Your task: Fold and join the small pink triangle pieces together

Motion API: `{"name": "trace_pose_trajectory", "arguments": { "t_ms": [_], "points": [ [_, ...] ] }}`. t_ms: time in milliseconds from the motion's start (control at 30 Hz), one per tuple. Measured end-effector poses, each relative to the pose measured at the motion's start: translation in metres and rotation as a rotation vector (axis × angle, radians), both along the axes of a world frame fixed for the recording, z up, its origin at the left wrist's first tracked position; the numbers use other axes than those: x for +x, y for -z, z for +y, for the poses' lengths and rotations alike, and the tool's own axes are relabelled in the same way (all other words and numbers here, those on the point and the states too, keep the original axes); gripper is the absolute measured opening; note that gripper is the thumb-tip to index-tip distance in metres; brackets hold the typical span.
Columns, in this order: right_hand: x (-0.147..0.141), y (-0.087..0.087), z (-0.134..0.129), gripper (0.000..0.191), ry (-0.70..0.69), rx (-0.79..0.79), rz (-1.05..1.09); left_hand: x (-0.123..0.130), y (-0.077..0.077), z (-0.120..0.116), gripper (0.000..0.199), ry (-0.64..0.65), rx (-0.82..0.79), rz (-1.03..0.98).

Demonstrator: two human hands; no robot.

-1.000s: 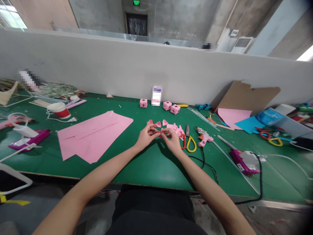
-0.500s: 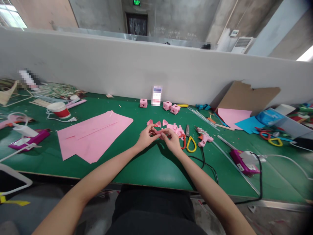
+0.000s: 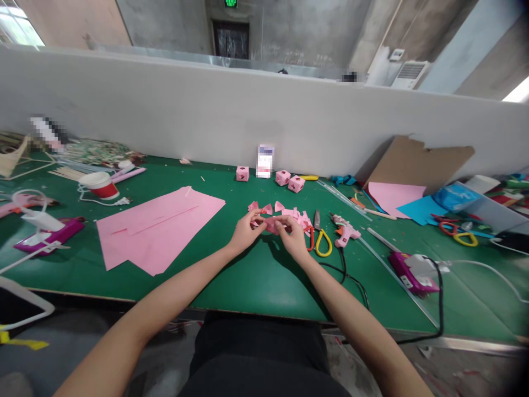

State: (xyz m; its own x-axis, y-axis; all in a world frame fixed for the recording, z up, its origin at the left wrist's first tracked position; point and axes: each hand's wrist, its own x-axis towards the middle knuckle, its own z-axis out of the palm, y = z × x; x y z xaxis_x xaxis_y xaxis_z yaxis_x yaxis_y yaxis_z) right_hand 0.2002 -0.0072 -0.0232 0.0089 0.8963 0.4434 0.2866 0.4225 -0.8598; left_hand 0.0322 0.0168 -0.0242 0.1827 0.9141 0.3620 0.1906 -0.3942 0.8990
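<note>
Between my two hands is a small pink paper piece, held just above the green table. My left hand pinches its left end, and my right hand pinches its right end with thumb and fingers. Fingers partly cover the piece, so its full shape is hidden. Right behind the hands lie several small pink paper cut-outs. Scissors with red and yellow handles lie to the right of my right hand, and past them rests a pink glue gun.
Large pink paper sheets lie on the left. Pink paper cubes stand at the back by the partition. A paper cup and a purple power strip are farther left. Another purple power strip and cables sit right.
My fingers have shifted slightly on the pink paper piece, which now shows more of its flat surface between them. Things on the table stay where they were.
</note>
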Motion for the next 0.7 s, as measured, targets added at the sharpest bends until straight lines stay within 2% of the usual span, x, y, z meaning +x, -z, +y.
{"name": "trace_pose_trajectory", "arguments": {
  "t_ms": [133,467,600,700],
  "points": [
    [0.001,0.002,0.003,0.025,0.022,-0.031,0.035,-0.001,-0.004,-0.001,0.038,-0.027,-0.008,-0.024],
    [-0.001,0.005,0.007,0.033,-0.192,-0.288,0.264,-0.002,-0.007,-0.001,0.036,-0.064,-0.021,-0.138],
    [-0.001,0.010,0.010,0.032,-0.205,-0.273,0.295,0.000,-0.007,0.001,0.041,-0.061,-0.125,-0.261],
    [-0.001,0.011,0.011,0.035,-0.160,-0.255,0.334,0.001,-0.007,0.002,0.045,-0.048,-0.233,-0.373]
  ]
}}
